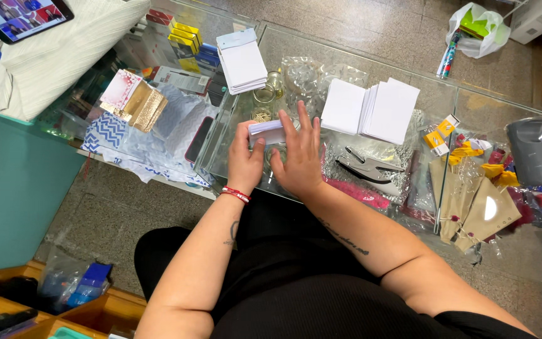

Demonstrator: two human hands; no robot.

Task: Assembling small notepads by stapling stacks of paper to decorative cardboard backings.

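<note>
Both my hands hold one small stack of white paper sheets (267,130) on edge over the glass table (409,63). My left hand (244,160) grips its left end, with a red bracelet on the wrist. Fingers spread, my right hand (297,154) presses against the stack's right side. Two more white paper stacks lie nearby: one (241,61) at the back, one fanned pile (374,107) to the right. A metal hole punch (364,166) lies just right of my right hand.
A small glass jar (263,103) stands behind the hands. Brown paper tags and yellow bits (472,201) sit on the right, beside a grey tape dispenser (530,150). Under the glass are coloured boxes (186,34) and patterned papers (111,129). A phone (20,17) lies top left.
</note>
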